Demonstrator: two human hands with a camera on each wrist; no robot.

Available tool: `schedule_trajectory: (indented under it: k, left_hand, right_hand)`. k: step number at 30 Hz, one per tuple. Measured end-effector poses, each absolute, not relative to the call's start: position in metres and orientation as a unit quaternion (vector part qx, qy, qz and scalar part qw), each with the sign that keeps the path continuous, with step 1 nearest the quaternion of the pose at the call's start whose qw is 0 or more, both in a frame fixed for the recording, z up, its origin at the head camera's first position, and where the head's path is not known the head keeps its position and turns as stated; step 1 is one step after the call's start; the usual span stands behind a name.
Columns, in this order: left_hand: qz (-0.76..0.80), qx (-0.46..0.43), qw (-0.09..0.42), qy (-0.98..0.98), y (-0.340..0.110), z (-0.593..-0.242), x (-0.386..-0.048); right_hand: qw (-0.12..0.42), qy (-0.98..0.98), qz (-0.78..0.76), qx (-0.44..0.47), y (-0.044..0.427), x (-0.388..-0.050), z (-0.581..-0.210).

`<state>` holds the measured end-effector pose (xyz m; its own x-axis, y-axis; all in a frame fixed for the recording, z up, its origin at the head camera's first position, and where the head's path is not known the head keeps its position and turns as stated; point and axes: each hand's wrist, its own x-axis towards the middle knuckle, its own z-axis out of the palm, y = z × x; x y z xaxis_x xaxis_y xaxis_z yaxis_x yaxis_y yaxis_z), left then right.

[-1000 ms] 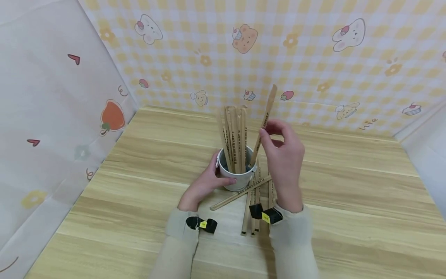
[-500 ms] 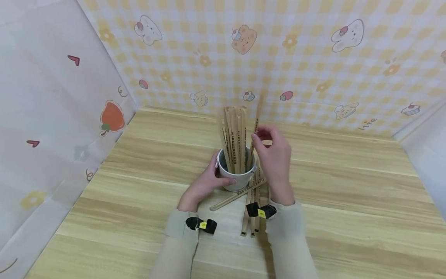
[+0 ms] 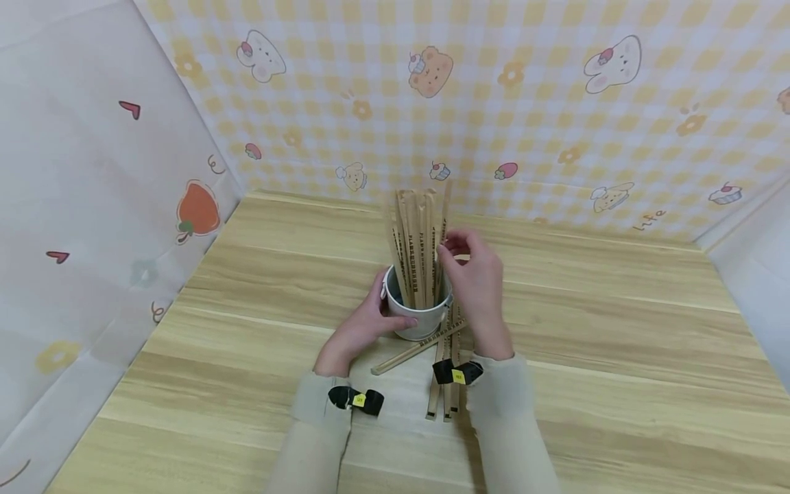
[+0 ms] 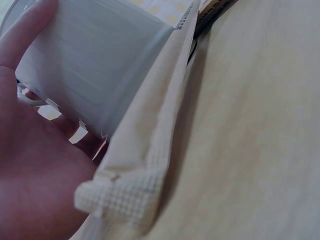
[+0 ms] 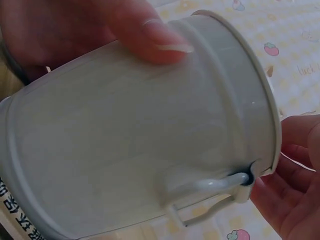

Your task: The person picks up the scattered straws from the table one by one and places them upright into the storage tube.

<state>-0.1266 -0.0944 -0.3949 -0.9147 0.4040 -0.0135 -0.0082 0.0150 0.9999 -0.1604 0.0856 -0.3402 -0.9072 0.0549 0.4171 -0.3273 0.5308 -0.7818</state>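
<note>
A small white metal bucket (image 3: 412,324) stands on the table, with several paper-wrapped straws (image 3: 415,240) upright in it. My left hand (image 3: 361,331) grips it from the left, thumb across its front; in the left wrist view the palm (image 4: 37,180) lies along the wall. At the right rim, my right hand (image 3: 479,288) pinches one wrapped straw (image 3: 444,223) between thumb and fingers. That straw stands nearly upright, its lower end inside the bucket and hidden. The right wrist view shows the bucket's side (image 5: 125,125) and small loop handle (image 5: 210,192), beside the right fingers (image 5: 295,150).
One wrapped straw (image 3: 398,359) lies slantwise in front of the bucket, over several more straws (image 3: 447,394) near the right wrist. Wood-patterned table (image 3: 617,384) runs to a checked yellow backdrop (image 3: 524,123). A white printed sheet (image 3: 92,171) hangs at the left.
My right hand has moved left and slightly down, bringing its straw from a rightward tilt to nearly upright against the others. The left hand and bucket have stayed in place.
</note>
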Motion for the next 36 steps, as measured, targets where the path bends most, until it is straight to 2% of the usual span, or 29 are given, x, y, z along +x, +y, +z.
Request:
schedule_trajectory:
  k: [6,12,19,25,32,36]
  left_hand:
    - [0.689,0.136,0.151,0.695,-0.094,-0.395,-0.126]
    - [0.693,0.147,0.146,0.690,-0.093,-0.397,-0.129]
    - [0.690,0.143,0.143,0.695,-0.094,-0.416,-0.137]
    - [0.689,0.142,0.143,0.697,-0.094,-0.405,-0.131]
    - [0.690,0.147,0.134,0.696,-0.094,-0.420,-0.136]
    - [0.695,0.148,0.136,0.690,-0.095,-0.411,-0.133]
  right_hand:
    - [0.159,-0.864,0.472,0.074,0.084,-0.162,-0.344]
    - [0.143,-0.873,0.458,0.084,0.084,-0.164,-0.345]
    - [0.115,-0.880,0.453,0.083,0.087,-0.163,-0.342]
    - [0.125,-0.873,0.466,0.075,0.096,-0.161,-0.337]
    - [0.150,-0.864,0.479,0.045,0.111,-0.159,-0.334]
    - [0.153,-0.863,0.481,0.035,0.116,-0.157,-0.332]
